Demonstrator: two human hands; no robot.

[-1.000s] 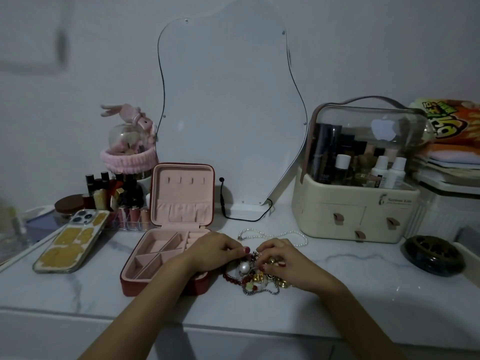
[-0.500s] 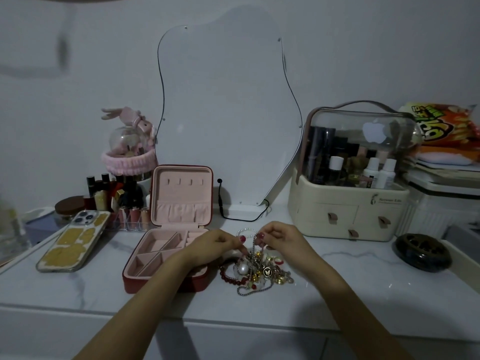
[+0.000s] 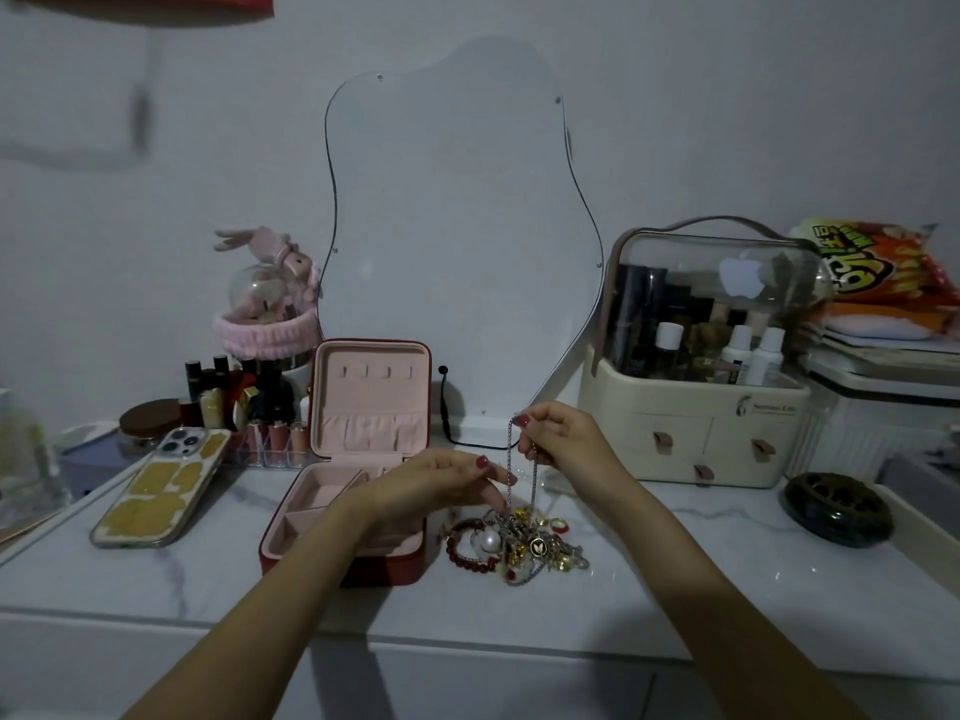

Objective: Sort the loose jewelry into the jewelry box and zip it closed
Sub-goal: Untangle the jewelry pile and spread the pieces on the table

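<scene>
Both hands are busy with one silver chain (image 3: 510,462). My right hand (image 3: 563,441) is raised above the table and pinches the top of the chain between thumb and forefinger, so the chain hangs down in two thin lines. My left hand (image 3: 441,485) is lower, in front of the open jewelry box (image 3: 358,491); its fingers are half curled and the fingertips (image 3: 496,498) pinch or steady the chain where it goes down, but I cannot tell how firmly.

The bottom end of the chain is not free yet; it goes into the pile of jewelry (image 3: 514,543), which lies on the marble table (image 3: 727,563) just beside the box on its right side. In the pile I see a red bead bracelet (image 3: 465,550), a big pearl (image 3: 489,539) and some gold pieces.

To do this step well, I think I should lift slowly and straight up, and let the left fingers hold back the other pieces, because a fast pull may drag the whole pile or make a knot. The box compartments that I can see are empty, so I judge the sorting is only beginning and the zip comes much later.
</scene>
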